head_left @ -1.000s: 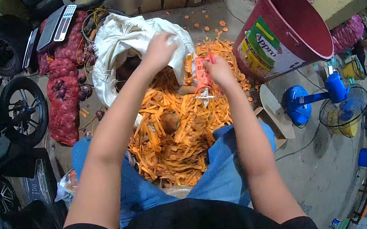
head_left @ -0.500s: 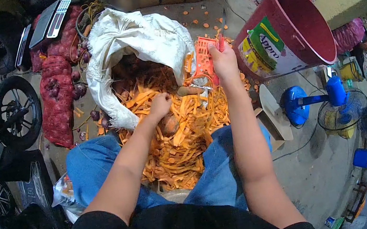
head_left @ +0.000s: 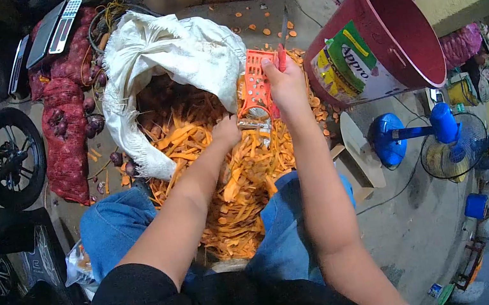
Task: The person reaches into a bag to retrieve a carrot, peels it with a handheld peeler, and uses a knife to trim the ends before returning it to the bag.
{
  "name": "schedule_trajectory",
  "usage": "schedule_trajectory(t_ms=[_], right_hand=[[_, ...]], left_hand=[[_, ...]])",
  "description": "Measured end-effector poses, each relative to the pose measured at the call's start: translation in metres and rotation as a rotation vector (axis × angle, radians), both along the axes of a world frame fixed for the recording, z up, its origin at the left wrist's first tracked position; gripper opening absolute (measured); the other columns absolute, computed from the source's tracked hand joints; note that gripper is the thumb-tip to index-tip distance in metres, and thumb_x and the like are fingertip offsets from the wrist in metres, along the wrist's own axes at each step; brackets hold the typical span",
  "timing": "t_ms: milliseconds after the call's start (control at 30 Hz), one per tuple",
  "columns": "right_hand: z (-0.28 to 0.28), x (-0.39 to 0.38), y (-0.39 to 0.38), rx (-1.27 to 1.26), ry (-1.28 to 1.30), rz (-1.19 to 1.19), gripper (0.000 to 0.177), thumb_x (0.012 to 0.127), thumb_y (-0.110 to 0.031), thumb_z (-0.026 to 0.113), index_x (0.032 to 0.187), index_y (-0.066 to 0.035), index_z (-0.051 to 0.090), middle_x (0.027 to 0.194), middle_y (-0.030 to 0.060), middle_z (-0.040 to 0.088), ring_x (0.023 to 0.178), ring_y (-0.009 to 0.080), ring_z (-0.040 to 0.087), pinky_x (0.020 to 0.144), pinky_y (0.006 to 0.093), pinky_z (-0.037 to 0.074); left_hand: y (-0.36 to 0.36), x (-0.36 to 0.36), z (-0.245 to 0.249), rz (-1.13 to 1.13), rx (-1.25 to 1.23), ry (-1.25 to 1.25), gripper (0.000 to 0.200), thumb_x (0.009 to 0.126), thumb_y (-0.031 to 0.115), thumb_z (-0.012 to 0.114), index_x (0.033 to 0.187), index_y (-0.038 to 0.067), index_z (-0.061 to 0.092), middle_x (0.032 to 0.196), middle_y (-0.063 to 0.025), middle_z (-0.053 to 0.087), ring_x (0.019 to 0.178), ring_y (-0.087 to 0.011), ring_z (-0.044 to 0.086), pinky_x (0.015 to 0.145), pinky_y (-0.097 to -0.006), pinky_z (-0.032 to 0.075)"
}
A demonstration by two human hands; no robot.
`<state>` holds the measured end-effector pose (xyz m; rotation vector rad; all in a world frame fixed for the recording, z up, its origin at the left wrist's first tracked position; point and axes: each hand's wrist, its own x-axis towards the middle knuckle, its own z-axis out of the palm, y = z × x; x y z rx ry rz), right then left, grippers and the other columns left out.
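Observation:
My right hand (head_left: 287,86) is closed round the red handle of a knife (head_left: 285,32), its blade pointing up and away from me. Beside that hand stands an orange-red perforated plastic basket (head_left: 255,83). My left hand (head_left: 227,131) is at the heap of orange peelings (head_left: 238,208), with its fingers curled in. Whatever those fingers hold, if anything, is hidden. Just right of it lies a silvery wrapper (head_left: 256,126). A white woven sack (head_left: 168,45) gapes behind the left hand, with brownish roots and shreds in its dark mouth.
A large maroon bucket (head_left: 365,61) stands tilted in view at the right, near a blue fan (head_left: 390,140) and an opened cardboard box (head_left: 354,169). Red net bags of onions (head_left: 67,146) lie left, by a motorcycle wheel (head_left: 13,155). Orange slices (head_left: 266,31) dot the floor.
My left hand has moved right and slightly up, to where a brownish, root-like piece lay beside the wrapper. The knife blade now shows clearly above my right hand. The whole view has shifted a little.

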<state>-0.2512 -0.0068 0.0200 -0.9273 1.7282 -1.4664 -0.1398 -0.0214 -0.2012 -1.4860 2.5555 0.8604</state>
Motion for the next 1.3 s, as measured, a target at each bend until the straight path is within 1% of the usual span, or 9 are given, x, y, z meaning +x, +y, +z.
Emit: schedule_trajectory(t_ms=[467, 567, 667, 700, 800, 900, 1000, 1133, 1300], right_hand=[[-0.001, -0.003, 0.003, 0.018, -0.014, 0.011, 0.015, 0.077, -0.014, 0.048, 0.075, 0.000, 0.048, 0.057, 0.0007, 0.046, 0.052, 0.0082, 0.041, 0.049, 0.0249, 0.036], [-0.007, -0.007, 0.001, 0.001, -0.047, 0.005, 0.014, 0.078, -0.014, 0.048, 0.073, -0.001, 0.048, 0.057, -0.0002, 0.045, 0.051, 0.0077, 0.040, 0.048, 0.0240, 0.035], [-0.011, -0.013, 0.001, -0.092, -0.144, 0.000, 0.012, 0.078, -0.014, 0.048, 0.074, -0.003, 0.048, 0.058, -0.0023, 0.045, 0.052, 0.0063, 0.040, 0.048, 0.0224, 0.034], [-0.015, -0.018, -0.002, -0.094, -0.146, 0.002, 0.012, 0.078, -0.014, 0.048, 0.074, -0.003, 0.048, 0.058, -0.0023, 0.045, 0.052, 0.0063, 0.040, 0.048, 0.0224, 0.034], [-0.004, -0.014, 0.000, -0.188, -0.282, -0.188, 0.010, 0.078, -0.011, 0.048, 0.074, -0.002, 0.049, 0.062, -0.0015, 0.047, 0.052, 0.0066, 0.043, 0.048, 0.0213, 0.035], [-0.001, -0.014, 0.000, -0.463, -0.433, -0.378, 0.010, 0.078, -0.010, 0.048, 0.077, 0.000, 0.050, 0.064, 0.0014, 0.050, 0.053, 0.0089, 0.047, 0.048, 0.0230, 0.039], [0.012, -0.002, 0.008, -0.405, -0.554, -0.399, 0.014, 0.079, -0.011, 0.047, 0.076, 0.003, 0.049, 0.069, 0.0054, 0.052, 0.055, 0.0131, 0.052, 0.050, 0.0268, 0.043], [0.006, 0.015, 0.015, -0.363, -0.600, -0.349, 0.017, 0.080, -0.013, 0.046, 0.076, 0.003, 0.049, 0.072, 0.0077, 0.053, 0.056, 0.0150, 0.054, 0.050, 0.0289, 0.045], [0.026, 0.058, 0.034, -0.270, -0.534, -0.190, 0.023, 0.081, -0.020, 0.046, 0.077, 0.001, 0.050, 0.070, 0.0065, 0.053, 0.056, 0.0134, 0.053, 0.050, 0.0266, 0.044]], left_hand=[[-0.015, 0.013, 0.002, -0.019, 0.082, -0.062, 0.041, 0.059, 0.032, 0.060, 0.089, 0.006, 0.054, 0.081, -0.0118, 0.056, 0.077, -0.0246, 0.056, 0.061, -0.0353, 0.043], [-0.032, 0.028, 0.003, -0.072, 0.465, 0.119, 0.038, 0.062, 0.034, 0.058, 0.084, 0.003, 0.056, 0.072, -0.0103, 0.056, 0.066, -0.0220, 0.056, 0.053, -0.0311, 0.043], [-0.032, 0.046, 0.066, 0.136, 1.219, 0.362, 0.030, 0.072, 0.033, 0.048, 0.087, 0.008, 0.051, 0.071, -0.0025, 0.051, 0.058, -0.0102, 0.047, 0.046, -0.0224, 0.038], [-0.031, 0.053, 0.080, 0.138, 1.216, 0.361, 0.030, 0.072, 0.033, 0.048, 0.087, 0.008, 0.051, 0.071, -0.0025, 0.051, 0.058, -0.0102, 0.047, 0.046, -0.0224, 0.038], [-0.027, 0.073, 0.105, 0.283, 1.585, 1.021, 0.043, 0.069, 0.032, 0.052, 0.100, 0.004, 0.045, 0.084, -0.0071, 0.053, 0.063, -0.0118, 0.049, 0.050, -0.0245, 0.041], [-0.025, 0.079, 0.157, -0.024, 1.413, 1.143, 0.050, 0.059, 0.026, 0.062, 0.100, 0.004, 0.043, 0.082, -0.0056, 0.051, 0.068, -0.0113, 0.049, 0.057, -0.0232, 0.044], [-0.018, 0.079, 0.203, -0.264, 1.305, 1.113, 0.042, 0.062, 0.024, 0.062, 0.095, 0.005, 0.045, 0.077, -0.0018, 0.047, 0.069, -0.0100, 0.048, 0.057, -0.0213, 0.042], [-0.008, 0.092, 0.243, -0.069, 1.175, 1.015, 0.039, 0.067, 0.030, 0.059, 0.093, 0.006, 0.043, 0.076, -0.0023, 0.048, 0.062, -0.0095, 0.049, 0.049, -0.0221, 0.043], [0.021, 0.134, 0.250, 0.599, 1.243, 1.015, 0.038, 0.077, 0.044, 0.042, 0.087, 0.008, 0.047, 0.069, -0.0047, 0.052, 0.054, -0.0130, 0.051, 0.041, -0.0242, 0.040]])
